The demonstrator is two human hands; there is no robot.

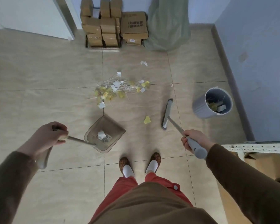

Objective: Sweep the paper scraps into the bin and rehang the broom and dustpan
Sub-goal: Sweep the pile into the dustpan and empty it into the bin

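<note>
Sweeping under way, most scraps (120, 89) not yet collected.
Left hand (50, 136) grips dustpan (105, 135), mouth facing the heap; right hand (194, 141) grips broom (167, 113) beside it, bin (212, 105) near for emptying.

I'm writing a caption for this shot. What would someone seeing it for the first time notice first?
First, the heap of yellow and white paper scraps on the tiled floor ahead of the person's feet. Next, the tools: the left hand holds a dustpan with one scrap inside, and the right hand grips a broom. A grey bin with scraps in it stands by the right wall.
</note>
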